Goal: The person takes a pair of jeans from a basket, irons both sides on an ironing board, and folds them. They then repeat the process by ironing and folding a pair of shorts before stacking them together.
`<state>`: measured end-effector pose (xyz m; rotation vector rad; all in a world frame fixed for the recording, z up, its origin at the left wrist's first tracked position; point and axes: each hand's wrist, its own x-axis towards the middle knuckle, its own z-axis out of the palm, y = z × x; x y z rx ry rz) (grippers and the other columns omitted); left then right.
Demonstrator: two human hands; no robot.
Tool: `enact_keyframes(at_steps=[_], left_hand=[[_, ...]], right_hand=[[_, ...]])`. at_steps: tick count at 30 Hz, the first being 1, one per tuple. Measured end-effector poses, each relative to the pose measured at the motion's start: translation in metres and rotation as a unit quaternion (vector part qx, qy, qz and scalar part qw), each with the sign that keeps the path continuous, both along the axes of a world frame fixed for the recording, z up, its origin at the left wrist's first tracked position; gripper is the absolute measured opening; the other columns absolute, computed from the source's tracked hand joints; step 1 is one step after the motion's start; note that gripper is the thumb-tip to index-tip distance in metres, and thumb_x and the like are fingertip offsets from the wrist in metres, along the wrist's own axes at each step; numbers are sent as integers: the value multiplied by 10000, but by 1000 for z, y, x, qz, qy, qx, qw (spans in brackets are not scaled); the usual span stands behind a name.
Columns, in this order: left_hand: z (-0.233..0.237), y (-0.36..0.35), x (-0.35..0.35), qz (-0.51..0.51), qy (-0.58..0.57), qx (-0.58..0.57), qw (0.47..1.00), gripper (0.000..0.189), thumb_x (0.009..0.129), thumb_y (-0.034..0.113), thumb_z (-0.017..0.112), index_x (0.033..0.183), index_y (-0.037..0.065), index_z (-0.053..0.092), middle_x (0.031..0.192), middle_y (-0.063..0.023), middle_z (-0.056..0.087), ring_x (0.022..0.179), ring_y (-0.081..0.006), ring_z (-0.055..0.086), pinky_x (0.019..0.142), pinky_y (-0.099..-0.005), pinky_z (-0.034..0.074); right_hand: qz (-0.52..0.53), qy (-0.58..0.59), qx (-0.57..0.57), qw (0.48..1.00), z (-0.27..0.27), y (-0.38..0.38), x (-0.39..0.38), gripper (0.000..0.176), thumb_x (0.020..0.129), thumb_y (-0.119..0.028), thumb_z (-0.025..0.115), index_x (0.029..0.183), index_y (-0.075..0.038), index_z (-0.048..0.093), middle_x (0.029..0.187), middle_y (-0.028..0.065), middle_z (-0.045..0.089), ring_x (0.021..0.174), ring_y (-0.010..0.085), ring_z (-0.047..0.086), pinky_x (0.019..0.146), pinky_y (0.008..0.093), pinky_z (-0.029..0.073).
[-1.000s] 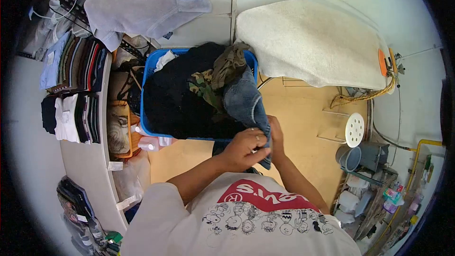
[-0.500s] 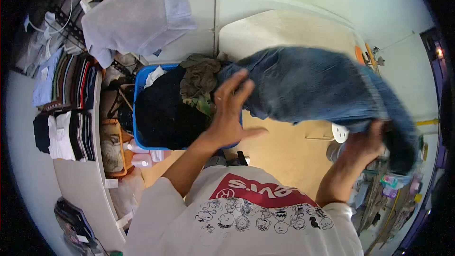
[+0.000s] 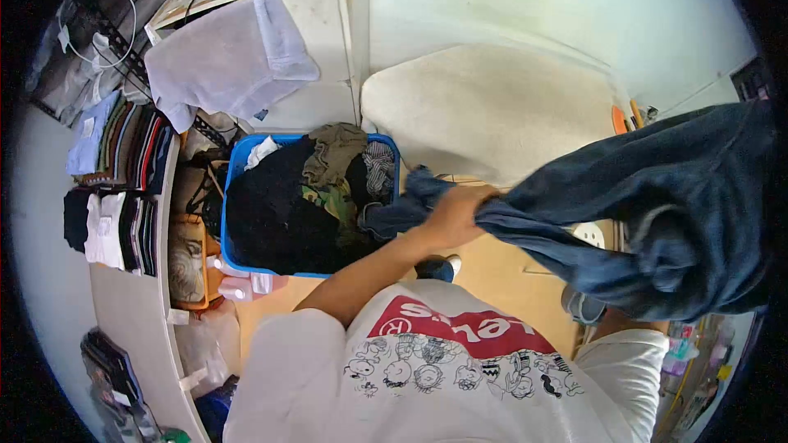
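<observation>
Denim in hand: a person in a white T-shirt (image 3: 304, 377) w/ a red chest logo holds a pair of blue jeans (image 3: 706, 189) over a tan floor. The L grip (image 3: 458, 215) is closed around a gathered, narrow stretch of the cloth, fingers wrapped over the top. The R grip is hidden behind the denim; only the forearm (image 3: 616, 324) shows below, so whether it's wide or narrow can't be told.

Jeans lie on both sides of the L grip. A short, rumpled end sticks out on its L side, toward the near R corner of a blue basket (image 3: 236, 157); can't tell if that end touches the rim. The bulk fans out to the R of the grip, twisted close by, then widening in loose folds to the R edge of the view, above the R forearm.

In the basket, black clothes (image 3: 279, 213) fill most of the space, w/ a brown cloth (image 3: 336, 152), a camo cloth (image 3: 331, 199) & a striped cloth (image 3: 379, 168) toward its R side. A pale ironing board (image 3: 484, 107) stands beyond the hands; a white stool (image 3: 588, 235), partly covered by the jeans, & a grey bucket (image 3: 587, 308) sit below.
</observation>
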<state>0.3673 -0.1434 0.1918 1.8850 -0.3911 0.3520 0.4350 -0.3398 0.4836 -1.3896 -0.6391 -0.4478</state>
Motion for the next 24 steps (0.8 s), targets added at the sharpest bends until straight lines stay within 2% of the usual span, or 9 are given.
enact_keyframes(at_steps=[6, 9, 12, 13, 14, 16, 18, 20, 24], left_hand=[[40, -115, 60, -157, 79, -155, 972, 522, 700, 224, 757, 1155, 20, 599, 1048, -218, 660, 1007, -390, 630, 897, -452, 470], [-37, -163, 99, -87, 15, 116, 989, 671, 663, 303, 812, 1230, 35, 574, 1175, -236, 619, 1123, -394, 571, 943, -469, 456], [-101, -158, 84, -151, 169, 434, 872, 751, 798, 510, 708, 1355, 43, 518, 1210, -234, 615, 1143, -407, 569, 973, -493, 446], [-108, -150, 85, -248, 266, 441, 821, 788, 833, 601, 636, 1371, 40, 509, 1199, -245, 627, 1113, -412, 593, 968, -484, 456], [-181, -125, 69, -303, 201, 297, 883, 774, 839, 580, 647, 1355, 17, 518, 1208, -254, 627, 1109, -415, 604, 977, -473, 462], [-104, -111, 62, -234, 433, 220, 842, 602, 914, 403, 653, 1368, 35, 510, 1354, -242, 536, 1237, -413, 527, 1005, -460, 455], [-113, -88, 37, -110, 455, 131, 874, 528, 933, 318, 663, 1341, 15, 521, 1259, -215, 609, 1141, -334, 604, 945, -394, 494], [-165, -53, 14, -30, 468, -7, 883, 516, 906, 276, 700, 1301, -19, 549, 1215, -204, 640, 1093, -271, 641, 899, -354, 521], [-121, -26, 27, 73, 520, -34, 850, 474, 925, 226, 685, 1300, -27, 544, 1201, -171, 644, 1091, -221, 627, 927, -333, 502]], right_hand=[[0, 61, -75, 995, 19, -91, 150, 516, 1025, -429, 429, 1368, -47, 474, 1379, 104, 526, 1237, 308, 528, 1007, 438, 452], [-25, 117, -133, 984, -16, -143, 231, 522, 1022, -432, 435, 1365, -40, 472, 1373, 103, 528, 1227, 307, 535, 997, 423, 463], [-39, 220, -235, 946, -111, -176, 294, 514, 998, -419, 486, 1358, -53, 478, 1342, 98, 546, 1194, 263, 555, 976, 388, 472], [-47, 210, -320, 923, -161, -186, 307, 483, 971, -394, 535, 1339, -82, 508, 1318, 83, 563, 1148, 222, 575, 958, 375, 476], [-19, 266, -363, 893, -202, -192, 318, 538, 885, -394, 672, 1299, -70, 556, 1197, 112, 630, 1120, 233, 572, 914, 403, 494], [12, 194, -447, 873, -297, -191, 309, 453, 850, -304, 708, 1214, -50, 619, 1191, 143, 641, 1097, 263, 601, 976, 383, 461], [-11, 145, -502, 852, -379, -185, 284, 453, 849, -309, 693, 1218, -60, 614, 1255, 191, 595, 1181, 354, 551, 1010, 438, 437], [-83, 190, -526, 825, -389, -168, 251, 492, 853, -311, 684, 1270, -72, 580, 1266, 192, 583, 1163, 400, 546, 1010, 459, 438], [-55, 227, -497, 836, -379, -172, 277, 563, 856, -337, 682, 1331, -78, 528, 1255, 221, 585, 1155, 401, 556, 996, 462, 446]])
